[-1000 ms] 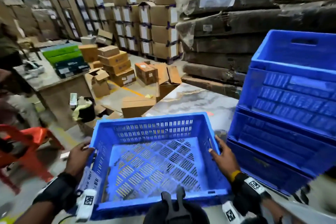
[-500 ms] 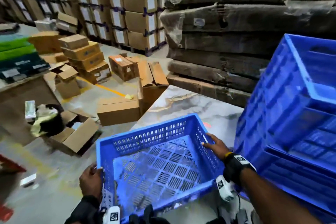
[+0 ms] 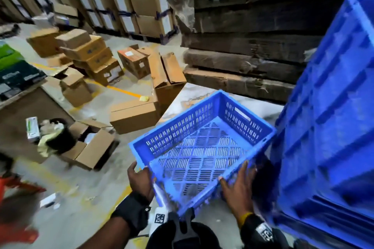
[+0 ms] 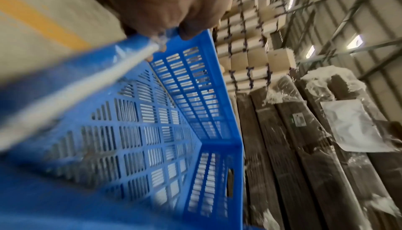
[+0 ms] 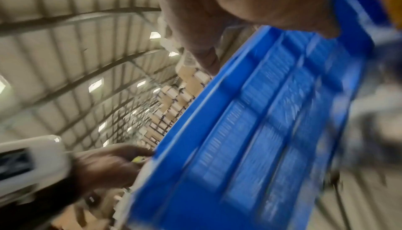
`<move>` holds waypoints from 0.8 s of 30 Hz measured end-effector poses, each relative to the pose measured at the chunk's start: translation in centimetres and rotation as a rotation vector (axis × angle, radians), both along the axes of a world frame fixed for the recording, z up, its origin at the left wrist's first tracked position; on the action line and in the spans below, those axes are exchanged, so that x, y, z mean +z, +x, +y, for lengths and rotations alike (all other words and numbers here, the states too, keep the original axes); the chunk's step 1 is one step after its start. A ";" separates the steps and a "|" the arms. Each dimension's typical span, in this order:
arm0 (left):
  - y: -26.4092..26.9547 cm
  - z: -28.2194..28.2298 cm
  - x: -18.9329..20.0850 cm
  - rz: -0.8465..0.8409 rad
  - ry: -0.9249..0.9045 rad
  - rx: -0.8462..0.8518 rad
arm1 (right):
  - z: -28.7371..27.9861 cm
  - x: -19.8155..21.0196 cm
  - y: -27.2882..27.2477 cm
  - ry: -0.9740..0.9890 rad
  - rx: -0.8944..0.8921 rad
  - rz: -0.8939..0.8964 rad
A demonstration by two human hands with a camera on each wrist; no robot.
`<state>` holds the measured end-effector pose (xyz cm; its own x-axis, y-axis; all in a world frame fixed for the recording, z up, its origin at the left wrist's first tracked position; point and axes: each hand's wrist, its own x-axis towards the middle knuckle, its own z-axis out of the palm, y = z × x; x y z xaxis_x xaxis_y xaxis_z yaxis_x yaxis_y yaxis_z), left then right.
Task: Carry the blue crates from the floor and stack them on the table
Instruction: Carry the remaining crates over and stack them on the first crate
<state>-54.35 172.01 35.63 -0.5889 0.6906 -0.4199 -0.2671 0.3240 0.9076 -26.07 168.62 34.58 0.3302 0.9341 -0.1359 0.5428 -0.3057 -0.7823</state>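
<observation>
I hold a blue perforated crate (image 3: 194,153) in the air, tilted, its far end over the corner of the marble-topped table (image 3: 202,95). My left hand (image 3: 140,180) grips its near left corner; the left wrist view shows that hand (image 4: 167,5) curled over the crate's rim (image 4: 195,85). My right hand (image 3: 238,186) grips the near right wall, thumb over the rim and fingers up the outside. In the blurred right wrist view, my right hand (image 5: 217,10) clasps the crate's ribbed wall (image 5: 261,130). A tall stack of blue crates (image 3: 332,127) stands close on the right.
Cardboard boxes (image 3: 133,115) and an open box (image 3: 91,147) litter the floor to the left. Long wrapped brown bundles (image 3: 242,46) lie stacked behind the table. Strapped cartons (image 3: 141,2) line the back. A red chair (image 3: 18,208) is at lower left.
The crate has swung right toward the stack and tipped up. Both hands have slid to its near end. My view has turned right and closer to the stack.
</observation>
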 end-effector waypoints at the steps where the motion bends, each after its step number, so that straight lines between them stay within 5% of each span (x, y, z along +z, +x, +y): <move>1: 1.2 0.4 0.5 -0.020 -0.020 -0.010 | -1.1 -0.7 -0.9 -0.110 0.019 0.112; 4: 4.0 -0.3 1.9 -0.087 -0.133 -0.160 | -2.8 -1.6 -2.5 -0.176 0.054 0.326; 9: 4.3 -2.2 3.3 -0.074 -0.301 -0.496 | -3.2 -1.8 0.1 -0.159 -0.057 0.285; 12: 2.0 -0.1 3.7 0.505 -0.297 -0.602 | -4.1 -1.6 1.2 -0.119 -0.064 0.233; 15: 0.5 3.8 4.5 0.985 -0.127 -0.953 | -5.3 -1.4 0.9 -0.059 -0.116 0.202; 19: 1.2 7.5 5.0 1.011 -0.084 -1.325 | -6.5 -0.5 -0.2 -0.012 -0.218 0.172; 24: 0.6 7.2 3.2 0.913 -0.074 -1.190 | -7.2 1.2 -1.4 -0.018 -0.368 0.161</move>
